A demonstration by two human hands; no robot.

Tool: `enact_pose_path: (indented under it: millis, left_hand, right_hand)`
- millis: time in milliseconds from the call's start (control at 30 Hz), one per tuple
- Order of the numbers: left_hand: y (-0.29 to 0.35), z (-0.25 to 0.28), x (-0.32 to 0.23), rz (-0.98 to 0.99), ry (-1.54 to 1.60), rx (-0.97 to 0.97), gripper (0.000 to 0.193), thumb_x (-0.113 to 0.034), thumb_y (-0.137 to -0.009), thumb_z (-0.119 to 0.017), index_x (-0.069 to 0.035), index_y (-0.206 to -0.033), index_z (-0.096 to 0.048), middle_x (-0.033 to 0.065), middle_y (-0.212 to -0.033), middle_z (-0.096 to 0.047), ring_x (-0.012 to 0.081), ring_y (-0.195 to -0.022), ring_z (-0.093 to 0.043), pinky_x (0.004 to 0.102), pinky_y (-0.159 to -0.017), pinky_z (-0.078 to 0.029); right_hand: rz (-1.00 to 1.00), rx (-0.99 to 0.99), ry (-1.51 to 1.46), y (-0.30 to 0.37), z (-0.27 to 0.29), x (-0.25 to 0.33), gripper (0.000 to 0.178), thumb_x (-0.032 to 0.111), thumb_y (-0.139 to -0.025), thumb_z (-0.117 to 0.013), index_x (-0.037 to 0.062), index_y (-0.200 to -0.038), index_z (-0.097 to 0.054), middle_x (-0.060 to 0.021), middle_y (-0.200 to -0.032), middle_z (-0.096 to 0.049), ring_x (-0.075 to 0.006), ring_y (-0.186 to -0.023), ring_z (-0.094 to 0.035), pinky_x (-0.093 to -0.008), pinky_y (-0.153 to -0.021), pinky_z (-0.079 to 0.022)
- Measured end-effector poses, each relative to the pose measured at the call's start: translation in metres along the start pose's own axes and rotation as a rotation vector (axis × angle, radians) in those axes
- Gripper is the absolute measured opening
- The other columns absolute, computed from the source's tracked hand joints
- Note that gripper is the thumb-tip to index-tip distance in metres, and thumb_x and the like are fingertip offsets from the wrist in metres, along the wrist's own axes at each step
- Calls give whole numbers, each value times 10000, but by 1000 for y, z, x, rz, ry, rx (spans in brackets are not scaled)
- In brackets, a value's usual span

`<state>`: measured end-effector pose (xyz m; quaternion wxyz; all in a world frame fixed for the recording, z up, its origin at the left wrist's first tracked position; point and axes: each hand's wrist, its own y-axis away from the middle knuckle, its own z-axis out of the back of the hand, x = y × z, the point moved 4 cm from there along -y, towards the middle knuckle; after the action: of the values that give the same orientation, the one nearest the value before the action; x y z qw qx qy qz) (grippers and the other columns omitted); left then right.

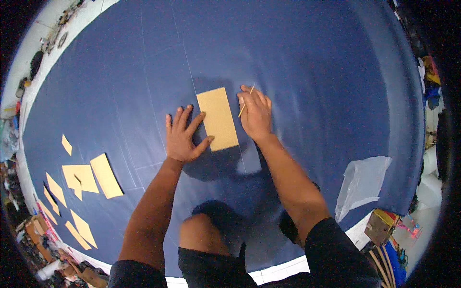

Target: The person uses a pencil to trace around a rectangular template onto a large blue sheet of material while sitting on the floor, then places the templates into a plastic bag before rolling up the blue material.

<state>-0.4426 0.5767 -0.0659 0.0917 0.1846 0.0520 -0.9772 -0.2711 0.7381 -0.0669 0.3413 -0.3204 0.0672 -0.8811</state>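
Observation:
A rectangular tan cardboard piece point(218, 119) lies flat on a wide dark blue sheet of material point(307, 62). My left hand point(182, 137) rests with fingers spread, its thumb and index fingertip touching the card's left edge. To the right of the card, my right hand point(257, 113) is closed around a thin, yellowish pencil-like stick point(242, 110), which slants between thumb and fingers. That hand is apart from the card. Faint pale lines run across the blue sheet, one passing up from the card's top left corner and another below its lower right corner.
Several tan card pieces, among them a larger rectangle point(106, 175) and narrow diamond shapes point(56, 189), lie at the left. A crumpled clear plastic sheet point(363, 185) is at the right. Assorted clutter point(43, 240) and a box-like object point(382, 225) border the blue sheet.

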Motion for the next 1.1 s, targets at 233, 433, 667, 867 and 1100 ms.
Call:
enact_pose_path:
  millis: [233,433,667,867,1100]
  left_hand:
    - [-71,18,49,43,-153,-15,698,-578,-804,-688,-265,-1409,-537,225,-1570,-287,451,-1460,-231,675,-1146,-92]
    - [-143,20,79,-16,-90,-20,694,-571,-810,-691,-260,-1410,-534,232,-1564,-295,458,-1447,-258,685,-1137,-118]
    - [-139,9,88,-43,-93,-68,689,-553,-803,-696,-238,-1397,-543,223,-1513,-384,459,-1425,-304,700,-1119,-152]
    - [-142,12,82,-43,-55,-104,707,-590,-789,-678,-207,-1371,-561,207,-1484,-427,447,-1423,-315,707,-1117,-148]
    - [-137,12,84,-24,-34,-134,712,-595,-776,-691,-203,-1358,-571,185,-1491,-429,425,-1431,-315,703,-1127,-133]
  right_hand:
    - [-59,6,-9,6,-8,0,138,188,-921,-593,101,-1018,-638,-97,-1278,-629,-306,-1215,-553,-487,-996,-382]
    - [-97,50,41,6,-9,-2,149,193,-928,-587,104,-1034,-643,-66,-1268,-640,-291,-1208,-563,-475,-1001,-383]
    - [-60,16,48,3,-13,1,173,210,-919,-622,107,-1057,-639,-75,-1241,-651,-303,-1167,-573,-470,-971,-390]
    - [-223,32,41,-28,-18,-3,255,257,-863,-713,120,-1065,-638,-71,-1185,-664,-311,-1062,-580,-458,-919,-392]
    - [4,55,50,-65,-38,5,360,328,-817,-761,130,-1095,-648,-44,-1202,-663,-306,-1112,-547,-450,-937,-380]
